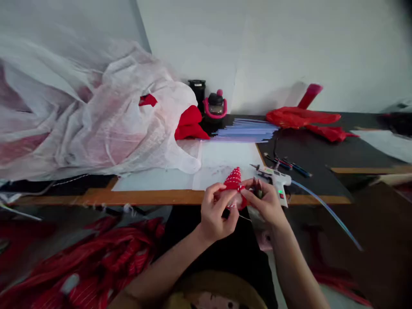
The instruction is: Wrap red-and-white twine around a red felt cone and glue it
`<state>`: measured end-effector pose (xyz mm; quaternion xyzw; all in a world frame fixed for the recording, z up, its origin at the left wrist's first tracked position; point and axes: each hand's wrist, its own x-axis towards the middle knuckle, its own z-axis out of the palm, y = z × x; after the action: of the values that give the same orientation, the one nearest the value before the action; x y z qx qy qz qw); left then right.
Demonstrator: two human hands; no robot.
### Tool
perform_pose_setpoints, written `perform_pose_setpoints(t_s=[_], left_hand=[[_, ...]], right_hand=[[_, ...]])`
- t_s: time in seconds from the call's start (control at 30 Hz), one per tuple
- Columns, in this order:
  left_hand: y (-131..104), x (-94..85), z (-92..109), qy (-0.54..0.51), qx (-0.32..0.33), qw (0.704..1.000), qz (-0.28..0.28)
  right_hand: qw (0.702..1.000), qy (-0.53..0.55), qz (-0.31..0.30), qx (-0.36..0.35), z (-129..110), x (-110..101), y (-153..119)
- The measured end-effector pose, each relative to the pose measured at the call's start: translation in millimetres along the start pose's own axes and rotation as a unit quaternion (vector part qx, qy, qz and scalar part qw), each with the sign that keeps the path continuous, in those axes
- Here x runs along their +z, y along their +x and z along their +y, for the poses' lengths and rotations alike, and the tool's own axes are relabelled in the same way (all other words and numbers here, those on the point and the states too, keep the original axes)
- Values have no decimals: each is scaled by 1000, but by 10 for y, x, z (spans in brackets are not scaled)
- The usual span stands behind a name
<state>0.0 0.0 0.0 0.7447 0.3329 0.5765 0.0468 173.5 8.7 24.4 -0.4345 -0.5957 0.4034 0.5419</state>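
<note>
Between my two hands, over the table's front edge, is a small stuffed figure with a pointed red hat with white flecks (233, 178). My left hand (217, 212) pinches its pale lower part from the left. My right hand (264, 199) is closed at the brim of the hat, and something small and dark shows by its fingers. A thin pale strand hangs under the figure. Just right of my right hand lies a white hot glue gun (279, 181), with a long translucent glue stick (328, 210) running out of its back.
A big white bag (128, 116) with red cloth in it fills the left. Behind lie a pile of glue sticks (244, 130), a red plastic bag (299, 118) and a dark jar (215, 104). Pens (289, 165) lie near the gun. Red striped fabric (122, 257) is heaped below left.
</note>
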Motion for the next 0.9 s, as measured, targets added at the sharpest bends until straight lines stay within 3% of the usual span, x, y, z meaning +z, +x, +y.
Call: perform_pose_setpoints(t_s=[0.27, 0.43, 0.57, 0.77, 0.9], left_hand=[[30, 19, 10, -44, -41, 998, -25], [-37, -35, -21, -152, -131, 979, -46], [-148, -44, -74, -214, -236, 948, 12], [-128, -55, -154, -196, -247, 933, 173], [-122, -115, -233, -179, -294, 911, 229]], right_hand=[[1000, -12, -6, 11, -30, 38, -23], [998, -27, 54, 10, -14, 111, -25], [997, -18, 74, 32, 57, 114, -30], [995, -37, 86, 24, 100, 67, -59], [995, -52, 82, 15, 83, 63, -46]])
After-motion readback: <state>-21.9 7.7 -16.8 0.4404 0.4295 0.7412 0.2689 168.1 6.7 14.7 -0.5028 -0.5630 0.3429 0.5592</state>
